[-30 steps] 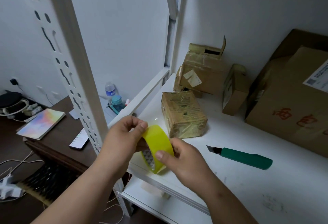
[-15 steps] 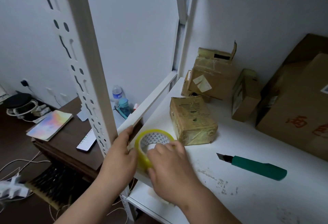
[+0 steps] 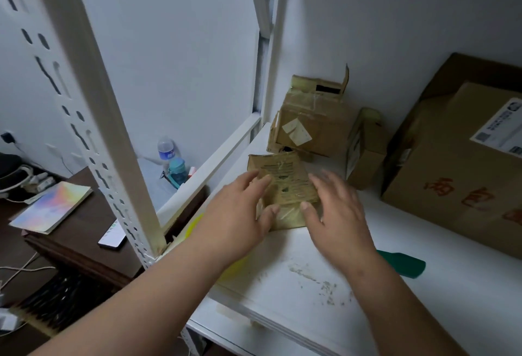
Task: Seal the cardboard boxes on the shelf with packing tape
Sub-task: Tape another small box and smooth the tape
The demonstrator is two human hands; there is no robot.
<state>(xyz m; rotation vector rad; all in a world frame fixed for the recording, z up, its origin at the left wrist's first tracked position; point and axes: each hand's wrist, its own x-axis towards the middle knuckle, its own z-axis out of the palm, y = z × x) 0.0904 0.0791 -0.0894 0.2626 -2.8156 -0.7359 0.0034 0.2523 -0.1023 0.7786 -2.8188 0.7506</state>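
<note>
Both hands reach over the white shelf (image 3: pixel 296 279) with fingers spread and loose, holding nothing. The left hand (image 3: pixel 237 214) and right hand (image 3: pixel 336 211) flank a small tape-wrapped box (image 3: pixel 285 183), which lies between their fingertips; contact is blurred. The yellow tape roll (image 3: pixel 197 223) peeks out under the left wrist. A green utility knife (image 3: pixel 401 264) lies behind the right wrist.

We see a scuffed white shelf (image 3: pixel 310 285) bearing a small box (image 3: pixel 285 183) in the middle, two more boxes (image 3: pixel 313 127) at the far wall, a big carton (image 3: pixel 457 186) right, a green knife (image 3: pixel 404 264) nearer, and yellow tape (image 3: pixel 195 224) at the left edge.
</note>
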